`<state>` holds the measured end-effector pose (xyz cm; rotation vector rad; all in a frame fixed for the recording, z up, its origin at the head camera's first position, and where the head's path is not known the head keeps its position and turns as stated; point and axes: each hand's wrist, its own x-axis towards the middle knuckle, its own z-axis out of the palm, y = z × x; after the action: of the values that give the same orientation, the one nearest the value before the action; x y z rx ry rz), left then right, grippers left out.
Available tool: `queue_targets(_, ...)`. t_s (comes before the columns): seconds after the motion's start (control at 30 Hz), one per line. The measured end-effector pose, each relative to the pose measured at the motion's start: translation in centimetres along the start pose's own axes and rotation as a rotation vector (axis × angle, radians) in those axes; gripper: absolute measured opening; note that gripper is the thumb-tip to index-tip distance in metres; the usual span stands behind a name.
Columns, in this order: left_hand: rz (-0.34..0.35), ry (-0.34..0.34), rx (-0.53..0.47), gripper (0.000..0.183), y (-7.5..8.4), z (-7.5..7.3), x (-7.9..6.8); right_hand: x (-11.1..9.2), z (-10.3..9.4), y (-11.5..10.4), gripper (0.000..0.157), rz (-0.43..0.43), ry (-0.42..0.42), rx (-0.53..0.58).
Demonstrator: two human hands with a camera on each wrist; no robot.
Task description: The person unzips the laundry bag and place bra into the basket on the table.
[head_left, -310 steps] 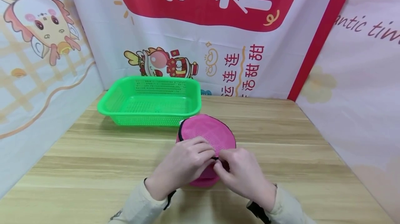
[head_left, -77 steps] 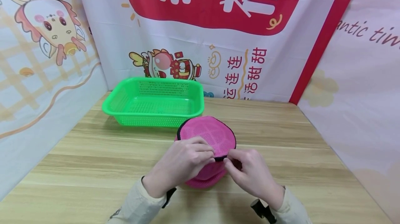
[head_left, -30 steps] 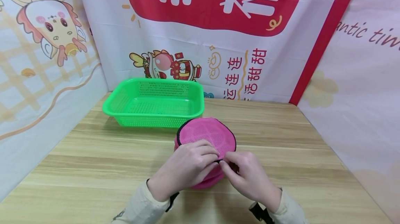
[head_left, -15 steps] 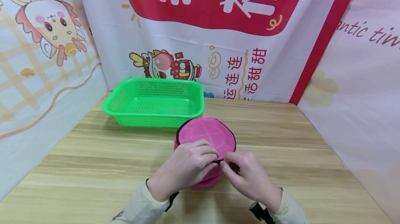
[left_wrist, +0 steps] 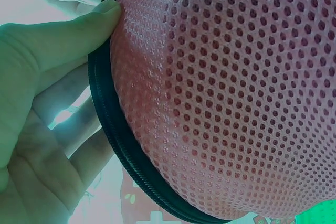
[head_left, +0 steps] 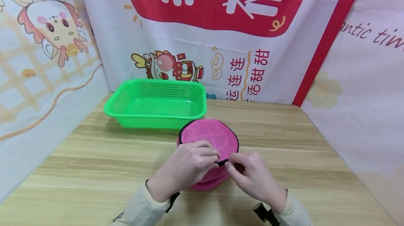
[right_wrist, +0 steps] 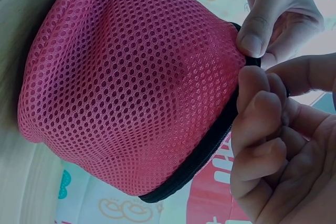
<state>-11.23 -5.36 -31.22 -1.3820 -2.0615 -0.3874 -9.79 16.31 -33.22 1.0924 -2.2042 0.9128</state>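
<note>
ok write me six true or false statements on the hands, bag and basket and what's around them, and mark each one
1. The left hand and right hand both pinch the pink bag at its black zip. True.
2. The bag is made of smooth leather. False: it is mesh, with many small holes.
3. The green basket has holes in its walls. True.
4. The basket is nearer the person than the bag. False: it is farther off, to the left.
5. A red cloth covers the work surface. False: the wood-grain table top shows.
6. The left sleeve is cream. True.
</note>
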Motion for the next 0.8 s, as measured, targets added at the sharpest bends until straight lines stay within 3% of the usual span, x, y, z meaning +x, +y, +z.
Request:
queue_targets(0.47, -0.002, -0.015, 0.005, 0.008, 0.06, -0.2, 0.06, 0.14, -0.57, -0.42, 0.034, 0.063, -0.05, 0.02)
queue_targets(0.8, 0.013, 0.016, 0.004, 0.008, -0.25, -0.24, -0.04, 0.13, -0.74, -0.02, 0.036, 0.083, -0.041, 0.016)
